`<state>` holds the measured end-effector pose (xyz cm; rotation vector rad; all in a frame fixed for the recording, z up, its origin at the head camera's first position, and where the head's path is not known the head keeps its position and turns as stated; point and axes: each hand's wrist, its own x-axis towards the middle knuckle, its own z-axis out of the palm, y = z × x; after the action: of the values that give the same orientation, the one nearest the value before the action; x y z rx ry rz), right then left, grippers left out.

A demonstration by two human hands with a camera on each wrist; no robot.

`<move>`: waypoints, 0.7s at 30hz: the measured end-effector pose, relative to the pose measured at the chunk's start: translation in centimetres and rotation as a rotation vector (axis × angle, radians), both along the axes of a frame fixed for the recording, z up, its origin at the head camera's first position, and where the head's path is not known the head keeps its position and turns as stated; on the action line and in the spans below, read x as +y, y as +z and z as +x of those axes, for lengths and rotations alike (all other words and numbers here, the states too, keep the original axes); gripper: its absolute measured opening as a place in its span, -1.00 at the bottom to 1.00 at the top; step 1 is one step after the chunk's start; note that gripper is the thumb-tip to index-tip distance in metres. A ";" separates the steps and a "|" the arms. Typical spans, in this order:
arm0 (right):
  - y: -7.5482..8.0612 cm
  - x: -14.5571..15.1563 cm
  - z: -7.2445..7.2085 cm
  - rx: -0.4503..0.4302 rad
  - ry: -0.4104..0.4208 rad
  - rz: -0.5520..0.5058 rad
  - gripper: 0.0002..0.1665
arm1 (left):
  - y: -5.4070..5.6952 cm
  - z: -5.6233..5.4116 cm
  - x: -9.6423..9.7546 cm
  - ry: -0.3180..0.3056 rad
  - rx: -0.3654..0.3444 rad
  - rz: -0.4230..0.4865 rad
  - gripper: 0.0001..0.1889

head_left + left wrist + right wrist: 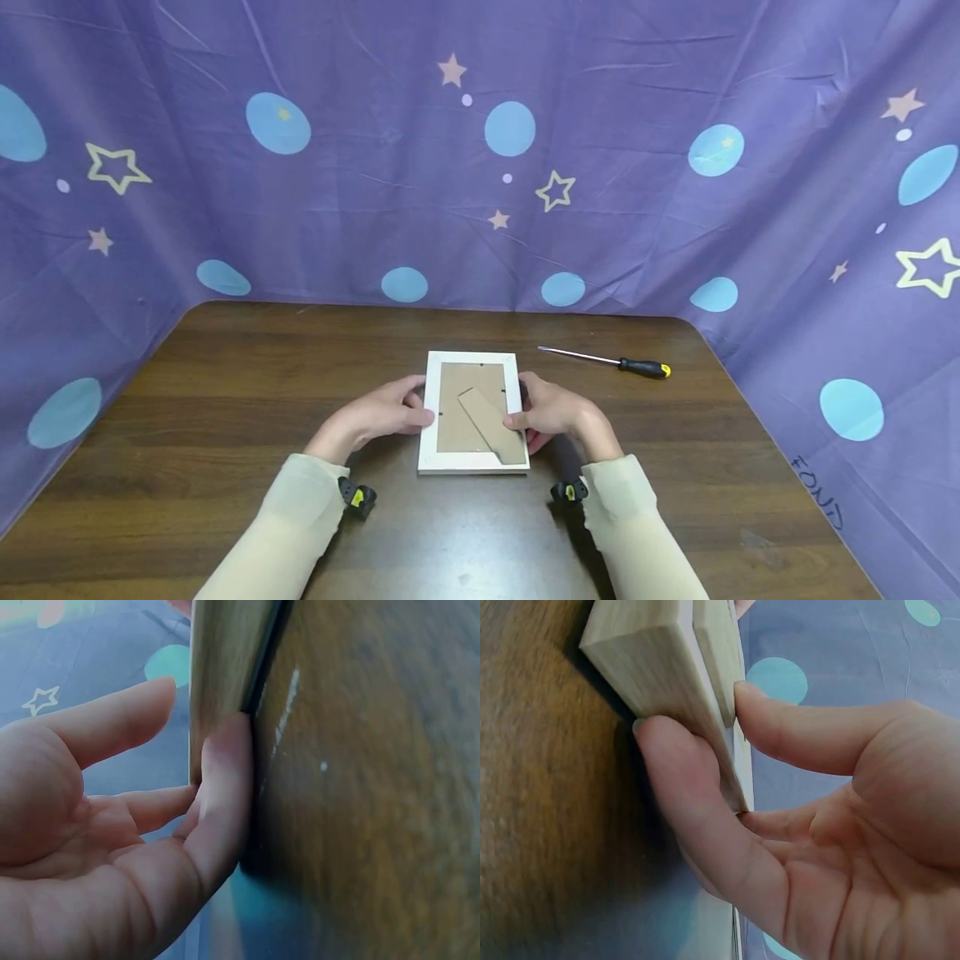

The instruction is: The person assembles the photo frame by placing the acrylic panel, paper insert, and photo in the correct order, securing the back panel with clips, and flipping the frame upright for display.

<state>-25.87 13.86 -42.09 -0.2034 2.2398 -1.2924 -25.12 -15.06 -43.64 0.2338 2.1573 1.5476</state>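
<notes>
A white picture frame is back side up at the middle of the wooden table. Its brown backing board shows, with a slanted stand flap and small dark tabs along the edges. My left hand holds the left side, thumb at the rim and fingers along the side wall, as the left wrist view shows. From the right, my right hand grips the opposite side, its thumb on the stand flap and its fingers against the side wall. The frame's front is hidden underneath.
Behind the frame to the right lies a screwdriver with a black and yellow handle, its shaft pointing left. A purple curtain with stars and blue dots surrounds the table's back and sides. Each wrist carries a small black camera.
</notes>
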 end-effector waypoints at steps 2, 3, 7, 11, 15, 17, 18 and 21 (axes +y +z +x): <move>0.0 0.0 0.0 -0.003 0.000 -0.005 -0.24 | 0.1 0.0 0.0 -0.006 0.002 -0.004 -0.15; -0.1 0.0 0.0 -0.006 -0.001 -0.011 -0.24 | 0.2 0.0 0.0 -0.010 0.004 -0.006 -0.14; -0.2 -0.1 0.0 -0.017 0.009 -0.044 -0.24 | 0.5 0.1 -0.2 -0.033 -0.008 0.026 -0.09; -0.3 -0.2 -0.1 -0.021 0.020 -0.073 -0.28 | 0.8 0.1 -0.3 -0.041 -0.019 0.072 -0.04; -0.4 -0.2 -0.1 -0.030 0.003 -0.085 -0.28 | 1.2 0.1 -0.2 -0.014 -0.019 0.112 0.01; -0.5 -0.2 -0.1 -0.038 -0.013 -0.085 -0.24 | 1.5 0.2 -0.1 0.012 -0.019 0.114 0.02; -0.5 -0.2 -0.1 -0.041 -0.021 -0.082 -0.22 | 1.7 0.3 -0.1 0.024 -0.019 0.113 0.02; -0.4 -0.3 0.1 -0.043 -0.041 -0.062 -0.16 | 2.3 0.6 0.0 0.031 -0.006 0.082 0.06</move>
<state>-25.81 13.57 -42.53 -0.1513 2.1797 -1.3763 -24.49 -15.08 -41.31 0.2234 2.1047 1.6537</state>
